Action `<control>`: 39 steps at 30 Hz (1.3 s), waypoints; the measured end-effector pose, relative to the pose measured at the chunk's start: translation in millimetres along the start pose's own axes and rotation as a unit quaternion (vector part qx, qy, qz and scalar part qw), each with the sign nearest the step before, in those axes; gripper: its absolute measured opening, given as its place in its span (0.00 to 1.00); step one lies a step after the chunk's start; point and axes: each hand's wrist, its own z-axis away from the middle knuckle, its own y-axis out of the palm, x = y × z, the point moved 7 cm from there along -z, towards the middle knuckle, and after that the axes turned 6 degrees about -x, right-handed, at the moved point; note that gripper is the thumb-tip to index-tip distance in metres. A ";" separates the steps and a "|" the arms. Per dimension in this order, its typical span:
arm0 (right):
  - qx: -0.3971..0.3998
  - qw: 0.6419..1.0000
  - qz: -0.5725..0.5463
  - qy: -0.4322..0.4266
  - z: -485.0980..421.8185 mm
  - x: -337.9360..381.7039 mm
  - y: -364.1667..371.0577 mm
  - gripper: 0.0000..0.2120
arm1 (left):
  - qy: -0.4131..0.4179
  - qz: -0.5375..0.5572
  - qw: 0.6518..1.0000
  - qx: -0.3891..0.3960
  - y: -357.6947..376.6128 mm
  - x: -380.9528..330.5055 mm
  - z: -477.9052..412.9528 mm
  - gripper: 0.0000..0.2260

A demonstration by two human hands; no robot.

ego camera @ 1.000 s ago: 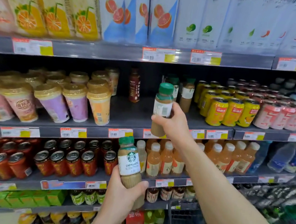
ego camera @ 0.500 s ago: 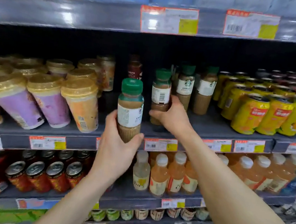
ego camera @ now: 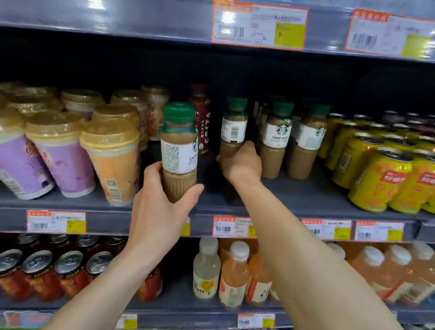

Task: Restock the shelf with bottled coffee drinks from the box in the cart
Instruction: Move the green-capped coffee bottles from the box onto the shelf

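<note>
My left hand (ego camera: 159,212) grips the base of a green-capped latte bottle (ego camera: 179,143), held upright just in front of the grey middle shelf (ego camera: 316,202). Further in, my right hand (ego camera: 242,164) holds the lower part of a second latte bottle (ego camera: 234,124), which stands upright deep on that shelf with its barcode facing me. Right beside it stand more of the same coffee bottles (ego camera: 276,136). A dark brown Costa bottle (ego camera: 200,115) stands behind, between my two bottles. The box and the cart are out of view.
Lidded milk-tea cups (ego camera: 112,156) crowd the shelf on the left, yellow orange-drink cans (ego camera: 383,181) on the right. The shelf above (ego camera: 120,10) hangs low with price tags. Below are red cans (ego camera: 39,271) and pale juice bottles (ego camera: 233,275).
My right hand has pushed its bottle deeper onto the shelf, next to the other latte bottles. My left hand has raised its bottle to shelf height. The view has moved closer.
</note>
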 end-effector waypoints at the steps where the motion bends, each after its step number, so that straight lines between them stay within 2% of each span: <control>1: -0.006 1.000 -0.008 0.008 -7.4 0.8 5.4 0.26 | 0.002 -0.004 1.000 0.002 0.6 -0.6 -1.6 0.29; 6: -0.022 0.997 -0.063 0.031 -35.0 -1.8 23.1 0.25 | 0.022 -0.009 1.000 0.004 0.4 0.4 -3.5 0.30; 10: -0.029 0.997 -0.066 0.034 -45.6 -8.5 26.1 0.26 | 0.025 0.001 1.000 0.011 -0.1 3.9 1.7 0.30; 16: -0.022 0.999 -0.028 0.031 -64.1 -9.0 32.8 0.25 | 0.025 0.000 1.000 0.010 -2.2 3.2 3.3 0.28; 22: -0.054 0.998 -0.027 0.025 -81.6 -1.6 43.2 0.24 | 0.022 0.008 1.000 0.011 -3.5 7.7 5.5 0.30; 39: -0.035 0.999 0.005 0.036 -114.8 -3.7 56.7 0.31 | 0.006 0.020 0.999 0.027 -2.3 4.0 1.5 0.34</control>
